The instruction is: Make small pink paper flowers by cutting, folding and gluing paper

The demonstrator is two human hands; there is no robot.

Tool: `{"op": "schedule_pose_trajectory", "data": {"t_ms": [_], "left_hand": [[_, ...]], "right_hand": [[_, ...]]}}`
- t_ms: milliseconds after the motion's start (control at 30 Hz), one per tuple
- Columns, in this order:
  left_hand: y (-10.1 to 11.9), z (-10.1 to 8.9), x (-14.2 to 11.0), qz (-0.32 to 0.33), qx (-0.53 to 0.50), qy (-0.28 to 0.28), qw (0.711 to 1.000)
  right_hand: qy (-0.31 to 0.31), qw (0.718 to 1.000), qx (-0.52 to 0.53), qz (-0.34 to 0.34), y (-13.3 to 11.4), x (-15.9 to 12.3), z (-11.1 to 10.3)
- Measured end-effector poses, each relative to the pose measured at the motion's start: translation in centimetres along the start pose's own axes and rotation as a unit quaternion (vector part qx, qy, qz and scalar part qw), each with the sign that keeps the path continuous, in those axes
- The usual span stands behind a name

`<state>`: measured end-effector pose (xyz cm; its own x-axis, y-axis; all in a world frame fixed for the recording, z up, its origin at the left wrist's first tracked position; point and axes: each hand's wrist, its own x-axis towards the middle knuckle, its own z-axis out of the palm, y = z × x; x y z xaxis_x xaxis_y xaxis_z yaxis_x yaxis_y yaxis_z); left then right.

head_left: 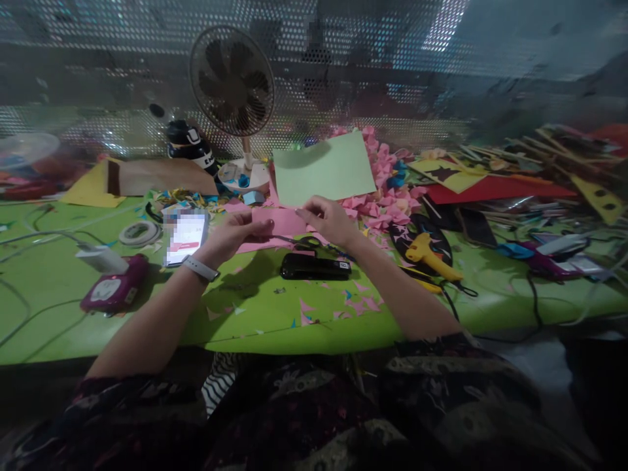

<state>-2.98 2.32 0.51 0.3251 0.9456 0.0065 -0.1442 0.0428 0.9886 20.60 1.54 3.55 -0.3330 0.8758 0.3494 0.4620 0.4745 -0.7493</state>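
Observation:
A pink piece of paper (280, 221) is stretched between my two hands above the green table. My left hand (235, 234) pinches its left end, thumb on top. At the right end, the fingertips of my right hand (330, 220) close on the paper's upper corner. Just below it lie dark-handled scissors (309, 244), partly covered by my right hand and arm. Nearer to me sits a black stapler (314, 267). Behind my hands a pale green sheet (324, 169) leans on a heap of crumpled pink paper pieces (385, 190).
A lit phone (185, 237), a tape roll (140, 233) and a purple extension socket (115, 284) with cables are on the left. A fan (233, 82) stands behind. On the right lie a yellow glue gun (434, 258) and a red sheet (500, 190). Pink scraps dot the front.

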Motion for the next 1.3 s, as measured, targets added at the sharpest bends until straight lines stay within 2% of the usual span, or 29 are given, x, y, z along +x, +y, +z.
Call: {"op": "schedule_pose_trajectory", "data": {"t_ms": [100, 200, 267, 300, 367, 433, 500, 533, 667, 833, 1000, 1133, 1300], "left_hand": [[-0.1, 0.1, -0.2, -0.051, 0.035, -0.048, 0.997], [-0.4, 0.2, -0.1, -0.023, 0.034, -0.014, 0.999], [-0.6, 0.1, 0.2, 0.008, 0.024, 0.017, 1.000], [-0.7, 0.0, 0.4, 0.020, 0.015, 0.032, 0.999], [-0.8, -0.3, 0.8, 0.031, -0.009, 0.060, 0.998], [-0.9, -0.5, 0.9, 0.029, -0.027, 0.078, 0.996], [-0.9, -0.5, 0.9, 0.027, -0.036, 0.082, 0.996], [-0.9, -0.5, 0.8, 0.029, -0.039, 0.081, 0.996], [-1.0, -0.2, 0.7, 0.042, -0.050, 0.073, 0.995], [-0.9, -0.1, 0.6, 0.022, -0.061, 0.065, 0.996], [-0.7, 0.1, 0.5, 0.022, -0.088, 0.080, 0.993], [-0.7, -0.1, 0.8, 0.010, -0.096, 0.095, 0.991], [-0.9, -0.4, 0.9, 0.010, -0.096, 0.101, 0.990]], "right_hand": [[0.014, 0.999, 0.039, 0.004, 0.2, 0.2, 0.4], [-0.010, 1.000, 0.028, 0.002, -0.2, 0.0, 0.2], [-0.046, 0.998, -0.041, 0.010, -0.4, -0.2, -0.5], [-0.089, 0.991, -0.095, 0.023, -0.5, -0.3, -0.8], [-0.193, 0.955, -0.217, 0.061, -0.5, -0.4, -1.4], [-0.272, 0.905, -0.314, 0.093, -0.6, -0.4, -1.5], [-0.312, 0.870, -0.368, 0.104, -0.6, -0.4, -1.2], [-0.320, 0.862, -0.380, 0.103, -0.7, -0.4, -1.0], [-0.313, 0.862, -0.384, 0.112, -0.6, -0.2, -0.3], [-0.315, 0.856, -0.386, 0.139, 0.5, -0.1, -0.4], [-0.270, 0.866, -0.401, 0.130, 0.6, -0.1, -1.1], [-0.222, 0.889, -0.382, 0.120, 1.0, 0.2, -1.6], [-0.117, 0.947, -0.263, 0.141, 2.1, 0.7, -1.7]]}}
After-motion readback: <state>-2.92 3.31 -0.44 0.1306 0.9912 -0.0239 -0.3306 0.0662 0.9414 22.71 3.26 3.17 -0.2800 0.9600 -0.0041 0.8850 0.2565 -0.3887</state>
